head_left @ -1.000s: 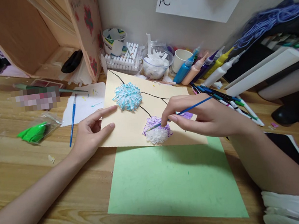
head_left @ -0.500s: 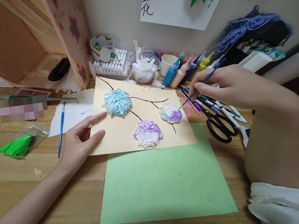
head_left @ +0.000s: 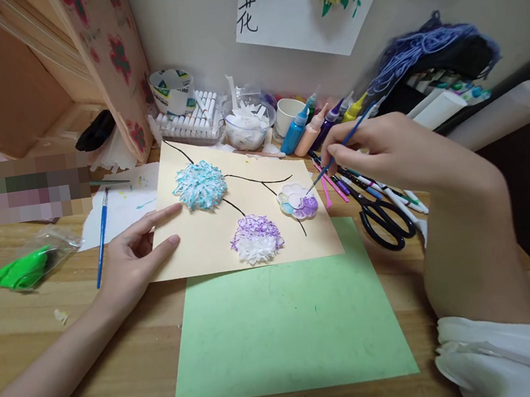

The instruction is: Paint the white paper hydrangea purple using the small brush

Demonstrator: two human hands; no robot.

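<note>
A thin blue paintbrush (head_left: pixel 354 132) is pinched in my right hand (head_left: pixel 376 151), its tip at a small flower-shaped palette (head_left: pixel 293 198) with purple and pale blue paint. The palette rests on a cream sheet (head_left: pixel 203 246) with black drawn stems. My left hand (head_left: pixel 138 251) lies on the sheet's left edge, thumb and forefinger apart. Right of its forefinger is a blue-and-white paper pompom flower (head_left: pixel 201 185). Lower down sits another paper flower (head_left: pixel 256 238), purple on top and white below.
A green sheet (head_left: pixel 286 326) lies in front. Black scissors (head_left: pixel 385 218) and pens are on the right. Paint bottles (head_left: pixel 302 127), a bowl of paper strips (head_left: pixel 249 125) and a marker box (head_left: pixel 196 119) line the back. Left are another blue brush (head_left: pixel 102 236) and a green bagged lump (head_left: pixel 25 269).
The whole view has shifted slightly, so things appear a little further left. Both hands keep their places, and the brush tip stays at the palette.
</note>
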